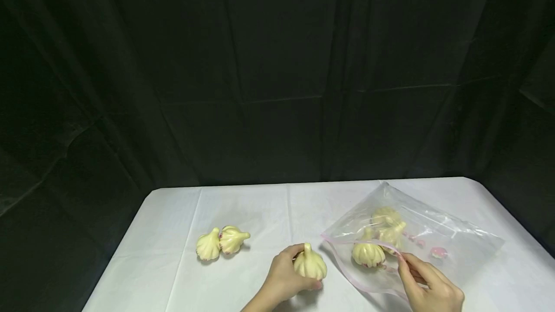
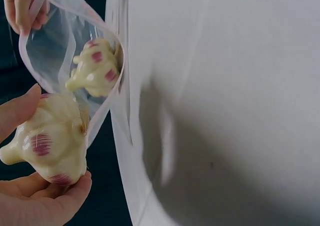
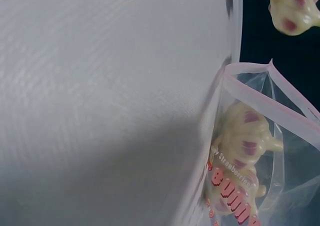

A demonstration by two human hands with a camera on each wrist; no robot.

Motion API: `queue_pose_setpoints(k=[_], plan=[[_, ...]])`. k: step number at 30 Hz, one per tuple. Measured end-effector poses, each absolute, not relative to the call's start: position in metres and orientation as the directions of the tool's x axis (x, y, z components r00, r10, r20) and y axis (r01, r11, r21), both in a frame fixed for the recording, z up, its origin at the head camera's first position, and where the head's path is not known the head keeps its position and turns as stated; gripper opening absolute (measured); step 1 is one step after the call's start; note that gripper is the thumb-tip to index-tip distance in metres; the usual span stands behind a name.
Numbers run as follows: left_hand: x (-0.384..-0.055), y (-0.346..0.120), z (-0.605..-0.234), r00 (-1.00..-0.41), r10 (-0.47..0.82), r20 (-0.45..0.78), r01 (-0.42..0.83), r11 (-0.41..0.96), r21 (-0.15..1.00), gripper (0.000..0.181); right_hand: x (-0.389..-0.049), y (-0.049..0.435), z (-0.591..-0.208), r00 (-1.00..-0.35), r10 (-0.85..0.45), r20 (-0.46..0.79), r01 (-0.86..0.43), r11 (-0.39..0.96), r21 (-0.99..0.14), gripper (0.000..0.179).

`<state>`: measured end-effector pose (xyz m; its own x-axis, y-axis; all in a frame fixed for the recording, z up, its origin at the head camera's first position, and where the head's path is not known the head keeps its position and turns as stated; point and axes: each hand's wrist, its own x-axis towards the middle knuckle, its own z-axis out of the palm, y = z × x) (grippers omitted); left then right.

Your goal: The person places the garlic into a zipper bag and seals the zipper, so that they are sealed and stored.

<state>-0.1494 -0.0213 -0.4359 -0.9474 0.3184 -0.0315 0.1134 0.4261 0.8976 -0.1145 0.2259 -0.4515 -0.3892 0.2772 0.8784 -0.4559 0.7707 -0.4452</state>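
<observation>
My left hand [image 1: 286, 276] grips a cream garlic bulb [image 1: 310, 264] between thumb and fingers, just left of the bag's mouth. Pink patches mark that bulb in the left wrist view. A clear zip bag [image 1: 459, 235] with a pink-edged opening lies on the right, its mouth facing left and held apart. My right hand [image 1: 433, 285] pinches the upper edge of that opening. Inside the bag are several garlic bulbs [image 1: 368, 254], seen partly through the plastic. Pink lettering [image 3: 232, 196] shows on the bag in the right wrist view.
Two more garlic bulbs [image 1: 208, 244] lie side by side on the left of the white-covered table [image 1: 143, 254]. Behind the table hangs a black cloth [image 1: 269, 76]. Creases run along the white cover.
</observation>
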Motion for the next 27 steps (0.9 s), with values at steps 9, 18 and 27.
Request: queue_pose_setpoints(k=[9,18,27], plan=[[-0.15,-0.003,-0.438,-0.934,0.355,-0.034,0.135,0.441,0.887,0.076,-0.113,0.225,-0.45,-0.408,0.277,0.87,-0.433,0.78,-0.451,0.005],[-0.155,0.005,-0.445,-0.933,0.358,-0.028,0.148,0.455,0.878,0.075,-0.113,0.226,-0.45,-0.407,0.269,0.873,-0.43,0.787,-0.443,0.005],[-0.156,0.02,-0.442,-0.921,0.39,0.018,0.206,0.447,0.871,0.074,-0.114,0.225,-0.45,-0.399,0.267,0.877,-0.435,0.787,-0.438,0.005]])
